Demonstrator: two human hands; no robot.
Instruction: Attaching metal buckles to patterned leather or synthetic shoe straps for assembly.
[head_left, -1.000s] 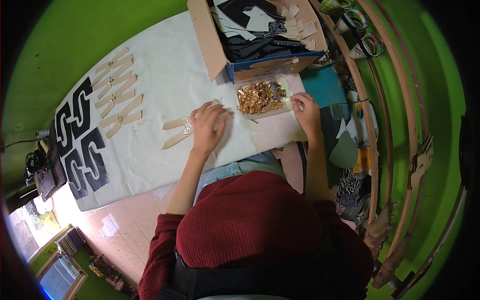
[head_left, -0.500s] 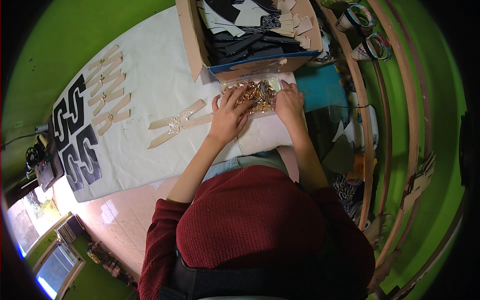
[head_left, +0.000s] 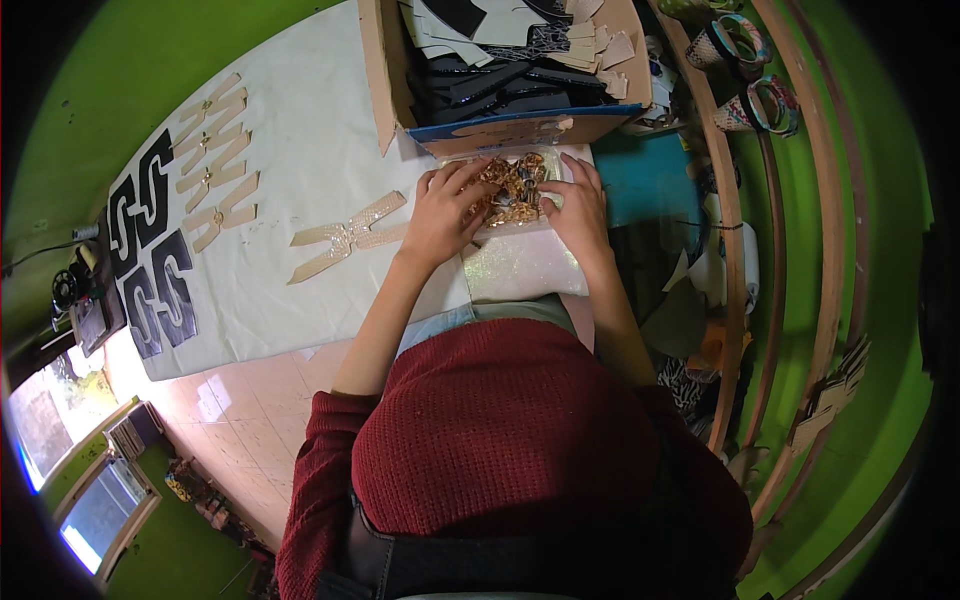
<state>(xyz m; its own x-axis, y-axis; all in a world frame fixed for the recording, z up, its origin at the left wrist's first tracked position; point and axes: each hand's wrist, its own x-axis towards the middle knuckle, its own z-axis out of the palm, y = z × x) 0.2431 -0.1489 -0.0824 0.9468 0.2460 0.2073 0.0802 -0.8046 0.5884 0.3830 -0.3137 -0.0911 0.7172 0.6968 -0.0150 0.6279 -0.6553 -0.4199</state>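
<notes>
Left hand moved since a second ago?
Yes. Against the cardboard box, the left hand went right and nearer it, from the beige X-shaped strap piece to the gold metal pieces.

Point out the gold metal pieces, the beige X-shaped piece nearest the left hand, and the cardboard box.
Gold metal pieces (head_left: 520,190): head view, middle of the pile.
Beige X-shaped piece (head_left: 348,235): head view, its narrow centre.
Cardboard box (head_left: 525,134): head view, its near wall.

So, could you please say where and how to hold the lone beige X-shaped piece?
Probably pinch the beige piece at its narrow middle, from above and the right: it lies flat, ends splayed, and the left hand is on that side.
</notes>
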